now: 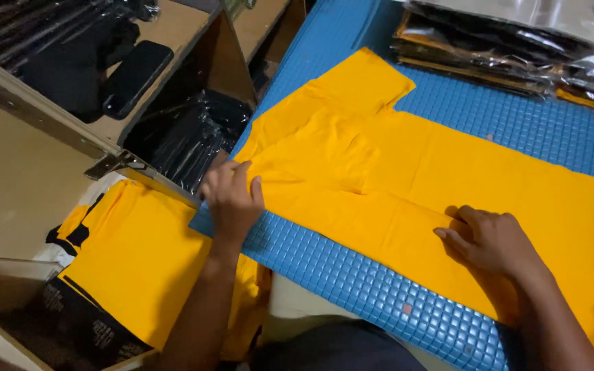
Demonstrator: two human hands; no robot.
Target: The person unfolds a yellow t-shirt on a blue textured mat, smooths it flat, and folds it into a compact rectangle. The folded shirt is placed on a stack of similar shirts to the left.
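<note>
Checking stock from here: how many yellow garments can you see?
2. One yellow garment lies spread on the blue mat, with the left hand and right hand pressing it. A second yellow garment lies below the mat's left edge. More may be hidden beneath it.

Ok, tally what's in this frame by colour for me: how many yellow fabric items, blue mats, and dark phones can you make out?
Yellow garment spread on the mat, pressed by left hand and right hand: 1
Yellow fabric pile in the box at left: 1
Blue gridded mat: 1
Dark phone on the shelf: 1
Total: 4
</note>
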